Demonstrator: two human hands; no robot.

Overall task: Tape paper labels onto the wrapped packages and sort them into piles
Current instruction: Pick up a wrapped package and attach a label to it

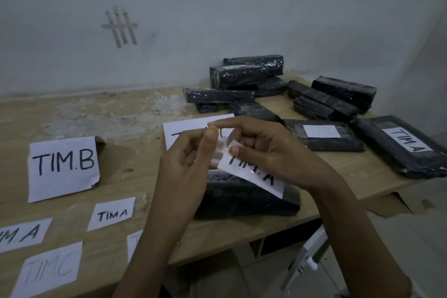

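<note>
A black wrapped package (244, 197) lies near the table's front edge under my hands. A white paper label reading TIM.A (254, 174) rests slanted on its top. My left hand (191, 159) and my right hand (263, 145) meet above the label's upper end and pinch a strip of clear tape (221, 150) between their fingertips. To the right lie two flat packages: one with a blank-looking white label (321, 131), one labelled TIM A (408, 144). A heap of unlabelled black packages (244, 80) sits at the back.
Loose labels lie on the wooden table (125, 128): a large TIM.B sheet (63, 167), a small TIM A (112, 213), another TIM.A at the left edge (20, 233), a faint TIM C (49, 268). Another large sheet (183, 130) lies behind my hands. Tape strips (121, 26) stick on the wall.
</note>
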